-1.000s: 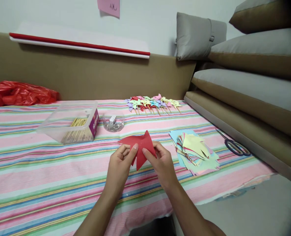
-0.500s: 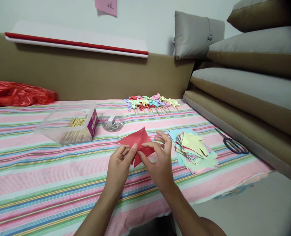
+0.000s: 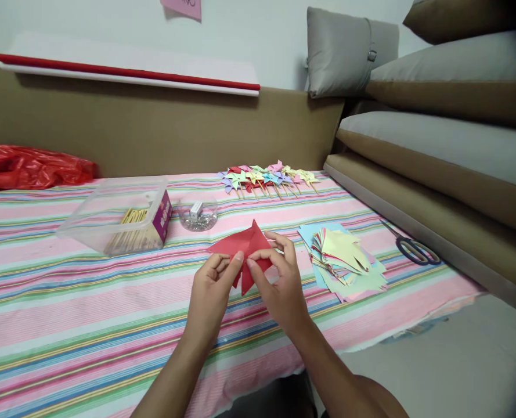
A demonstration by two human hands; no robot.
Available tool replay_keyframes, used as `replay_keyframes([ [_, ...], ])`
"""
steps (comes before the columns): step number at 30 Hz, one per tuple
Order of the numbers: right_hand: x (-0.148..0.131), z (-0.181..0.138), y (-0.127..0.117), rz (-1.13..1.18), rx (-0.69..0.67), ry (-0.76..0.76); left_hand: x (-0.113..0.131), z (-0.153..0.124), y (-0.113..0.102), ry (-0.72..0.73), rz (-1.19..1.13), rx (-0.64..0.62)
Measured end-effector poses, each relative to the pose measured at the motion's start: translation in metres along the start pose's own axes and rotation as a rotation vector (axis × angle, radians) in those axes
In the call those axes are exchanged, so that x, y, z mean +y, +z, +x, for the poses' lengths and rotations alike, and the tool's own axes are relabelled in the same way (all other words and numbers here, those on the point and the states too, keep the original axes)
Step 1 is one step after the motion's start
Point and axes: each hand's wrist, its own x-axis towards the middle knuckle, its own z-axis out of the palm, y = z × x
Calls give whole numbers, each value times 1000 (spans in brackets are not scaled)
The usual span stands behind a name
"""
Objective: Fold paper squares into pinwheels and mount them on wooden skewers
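A red cut paper square (image 3: pixel 240 244) is held above the striped cloth, partly folded toward its middle. My left hand (image 3: pixel 212 293) pinches its centre between thumb and forefinger. My right hand (image 3: pixel 279 278) grips the paper's right side, fingers curled over a folded corner. A stack of pastel cut papers (image 3: pixel 345 261) lies just right of my right hand. A row of finished paper pinwheels on sticks (image 3: pixel 266 179) lies farther back.
A clear plastic box of wooden sticks (image 3: pixel 122 217) and a small clear dish of pins (image 3: pixel 199 216) sit at the left back. Scissors (image 3: pixel 412 248) lie at the cloth's right edge by stacked cushions (image 3: pixel 436 133). A red plastic bag (image 3: pixel 31 165) is far left.
My right hand has drawn another corner of the red paper in toward the centre, where my left hand keeps its pinch. The view has tilted slightly.
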Motion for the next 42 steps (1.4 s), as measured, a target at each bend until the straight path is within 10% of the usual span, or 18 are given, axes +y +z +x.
replay_keyframes([
  [42,0,2,-1,46,19,44,-7,3,-6,-15,82,-17],
])
